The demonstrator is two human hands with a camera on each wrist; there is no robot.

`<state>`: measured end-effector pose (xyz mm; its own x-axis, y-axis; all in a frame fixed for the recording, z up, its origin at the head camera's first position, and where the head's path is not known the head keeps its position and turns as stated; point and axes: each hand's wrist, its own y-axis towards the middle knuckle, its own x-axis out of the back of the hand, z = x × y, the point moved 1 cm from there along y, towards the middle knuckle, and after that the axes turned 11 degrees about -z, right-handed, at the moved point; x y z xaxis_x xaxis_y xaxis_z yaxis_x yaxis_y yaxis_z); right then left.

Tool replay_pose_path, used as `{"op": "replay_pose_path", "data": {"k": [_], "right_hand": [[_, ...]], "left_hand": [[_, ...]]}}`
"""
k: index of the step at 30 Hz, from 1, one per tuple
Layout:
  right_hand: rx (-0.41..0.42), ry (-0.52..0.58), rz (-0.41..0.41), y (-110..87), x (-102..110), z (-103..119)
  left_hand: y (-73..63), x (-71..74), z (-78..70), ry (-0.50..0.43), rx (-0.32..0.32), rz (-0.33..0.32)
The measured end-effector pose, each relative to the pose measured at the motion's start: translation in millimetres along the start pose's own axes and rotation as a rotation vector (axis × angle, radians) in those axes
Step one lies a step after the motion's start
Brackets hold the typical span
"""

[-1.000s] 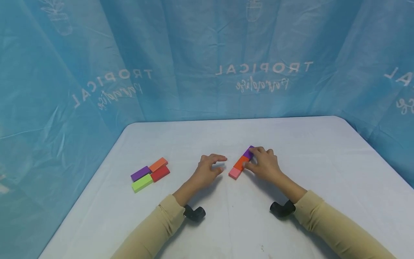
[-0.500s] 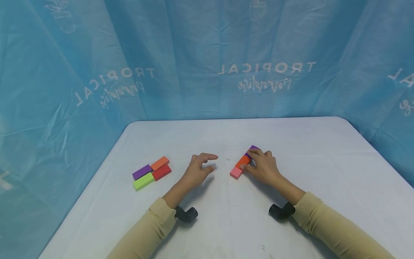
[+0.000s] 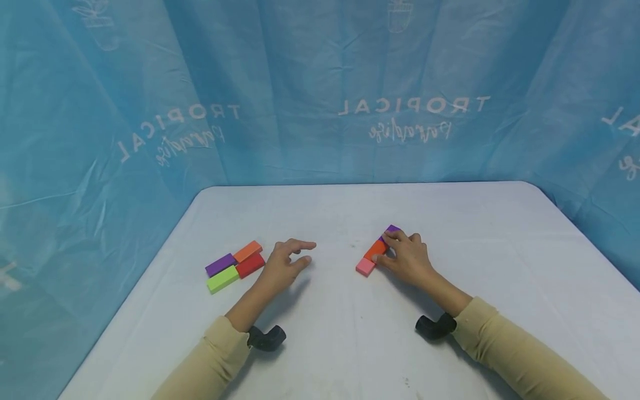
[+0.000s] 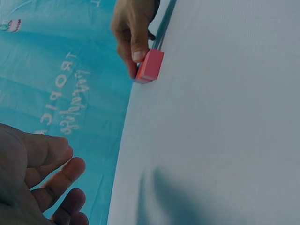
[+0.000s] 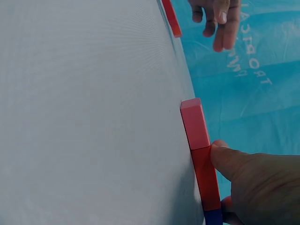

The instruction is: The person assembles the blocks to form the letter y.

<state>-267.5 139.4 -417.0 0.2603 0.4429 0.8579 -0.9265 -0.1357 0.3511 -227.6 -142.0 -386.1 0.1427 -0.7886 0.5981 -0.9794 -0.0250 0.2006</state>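
Note:
A slanted row of small rectangular blocks lies on the table: a pink block (image 3: 365,266) at the near end, an orange block (image 3: 375,251) in the middle, a purple block (image 3: 391,228) at the far end. My right hand (image 3: 407,258) holds the orange block, thumb near its joint with the pink one and a finger by the purple one. In the right wrist view, the thumb (image 5: 229,159) touches the orange block's side. My left hand (image 3: 282,266) hovers with its fingers apart, holding nothing, just right of a red block (image 3: 250,266).
Beside the red block are a light orange block (image 3: 247,251), a purple block (image 3: 220,265) and a lime green block (image 3: 222,279), grouped on the left of the white table (image 3: 320,344). A blue printed curtain (image 3: 300,150) hangs behind the table and along its sides.
My left hand has moved left, away from the row and toward the group of blocks. The right hand stays at the row, almost still.

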Motion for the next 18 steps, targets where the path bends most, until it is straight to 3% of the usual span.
{"op": "replay_pose_path", "data": {"k": [7, 18], "right_hand": [[0.004, 0.008, -0.014, -1.0, -1.5, -1.9], [0.004, 0.027, -0.023, -0.6, -1.6, -3.6]], "left_hand": [[-6.2, 25.0, 13.1, 0.012, 0.019, -0.040], [-14.5, 59.2, 41.8, 0.107, 0.035, -0.126]]}}
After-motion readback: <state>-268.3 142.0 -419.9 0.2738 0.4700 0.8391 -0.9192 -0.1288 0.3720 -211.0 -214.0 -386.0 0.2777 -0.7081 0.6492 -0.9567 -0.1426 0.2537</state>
